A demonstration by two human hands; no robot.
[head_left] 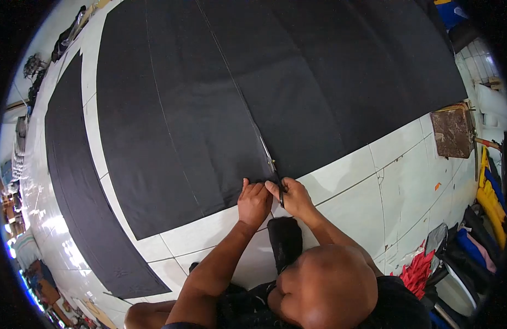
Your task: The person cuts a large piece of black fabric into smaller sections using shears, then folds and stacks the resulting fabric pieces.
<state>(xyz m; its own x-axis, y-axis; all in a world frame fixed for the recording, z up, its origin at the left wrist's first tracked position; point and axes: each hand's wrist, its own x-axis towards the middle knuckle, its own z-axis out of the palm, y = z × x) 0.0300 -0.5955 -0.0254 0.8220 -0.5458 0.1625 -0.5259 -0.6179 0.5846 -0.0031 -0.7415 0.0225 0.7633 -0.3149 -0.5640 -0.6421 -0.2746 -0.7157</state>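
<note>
far on your left a narrow black strip (80, 181) lies along the white tiled floor (347, 181), set apart from the main piece by a band of bare tile. next to it the large black cloth (209, 98) is spread flat over most of the floor. pale chalk lines run up it, and its near edge comes right up to your hands.

your left hand (253, 201) rests on that near edge, just left of the cut. its fingers are together and bent down onto the cloth, but you can't tell whether they pinch it or only press it flat.

just beside it are the scissors (271, 163). their blades point away from you into the cloth along one chalk line, with the fabric parted on either side. your right hand (296, 198) is closed around the handles, fingers wrapped tight, and it almost touches your left hand.

further right, a brown square block (452, 131) sits on the tile just off the corner of the cloth. beyond it, by the wall, lie heaps of coloured fabric: red scraps (418, 271) low down and yellow rolls (489, 203) above.
</note>
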